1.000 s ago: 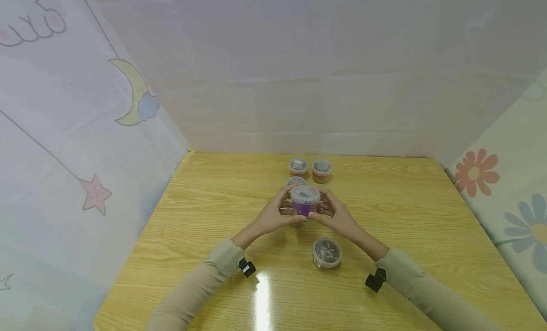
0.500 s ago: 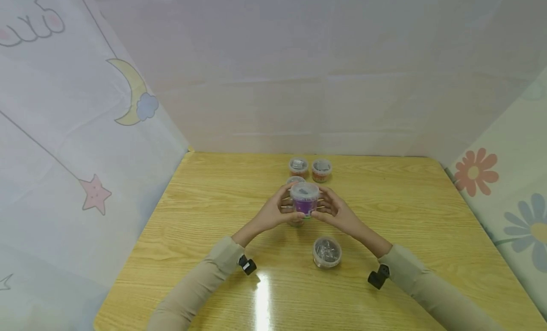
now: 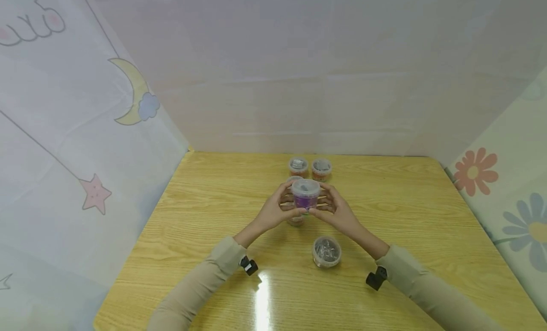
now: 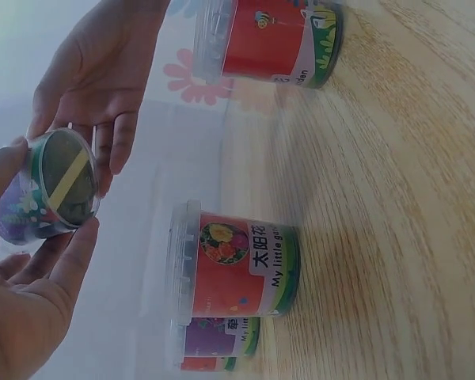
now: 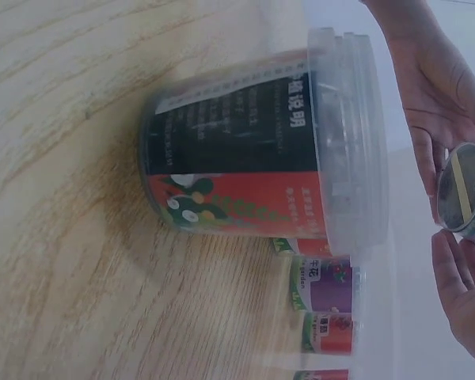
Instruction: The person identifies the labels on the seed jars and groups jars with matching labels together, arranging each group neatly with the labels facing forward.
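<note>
Both hands hold up a small clear-lidded plastic tub with a purple label (image 3: 306, 203) over the table. My left hand (image 3: 273, 211) grips its left side and my right hand (image 3: 340, 216) its right side, thumbs at the lower front. From below, the left wrist view shows the held tub's dark round bottom (image 4: 70, 178) with a yellow strip across it. Partly hidden behind the hands stands a red-labelled tub (image 4: 237, 265); beyond it is a purple-labelled tub (image 5: 328, 285). Nearer me, right of centre, another red-labelled tub (image 3: 326, 252) stands upright.
Two more lidded tubs stand near the table's back edge, a left one (image 3: 298, 166) and a right one (image 3: 321, 170). The wooden table (image 3: 213, 188) meets a plain cloth backdrop (image 3: 273, 108) behind, with patterned cloth at both sides.
The held purple tub has risen slightly and its tilt has shifted a little, both hands moving with it. The tubs on the table have stayed in place.
</note>
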{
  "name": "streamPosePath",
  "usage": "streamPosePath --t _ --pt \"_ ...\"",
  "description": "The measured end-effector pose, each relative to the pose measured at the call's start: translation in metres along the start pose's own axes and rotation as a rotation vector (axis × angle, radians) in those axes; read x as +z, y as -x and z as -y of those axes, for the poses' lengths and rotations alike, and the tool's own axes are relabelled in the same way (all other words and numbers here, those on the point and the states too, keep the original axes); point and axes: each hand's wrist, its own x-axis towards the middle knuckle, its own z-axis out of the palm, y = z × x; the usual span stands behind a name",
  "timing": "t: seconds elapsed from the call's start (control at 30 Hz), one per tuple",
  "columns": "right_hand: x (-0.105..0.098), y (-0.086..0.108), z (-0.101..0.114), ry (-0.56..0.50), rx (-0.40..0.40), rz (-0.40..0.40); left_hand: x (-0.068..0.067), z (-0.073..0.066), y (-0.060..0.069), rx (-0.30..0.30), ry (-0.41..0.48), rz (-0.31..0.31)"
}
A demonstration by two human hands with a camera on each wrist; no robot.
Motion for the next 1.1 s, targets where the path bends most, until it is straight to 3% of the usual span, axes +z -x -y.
streamPosePath --t 0.17,0.37,0.63,0.9,1.1 --pt "-0.002 -0.001 -0.009 0.0 -0.019 0.013 -0.001 0.0 -0.001 0.01 0.02 0.019" --pt "-0.009 -0.003 -0.025 -0.085 -0.058 0.081 -0.004 0.001 -0.002 -0.018 0.081 0.067" --pt "-0.01 -0.001 -0.024 -0.126 -0.08 0.104 -0.006 0.001 -0.003 -0.019 0.103 0.103" --pt "-0.009 -0.001 -0.023 -0.09 -0.077 0.044 -0.001 0.021 -0.009 -0.033 0.057 0.02" --pt "-0.008 -0.001 -0.023 -0.056 -0.073 0.018 0.002 0.025 -0.01 -0.003 -0.009 -0.017"
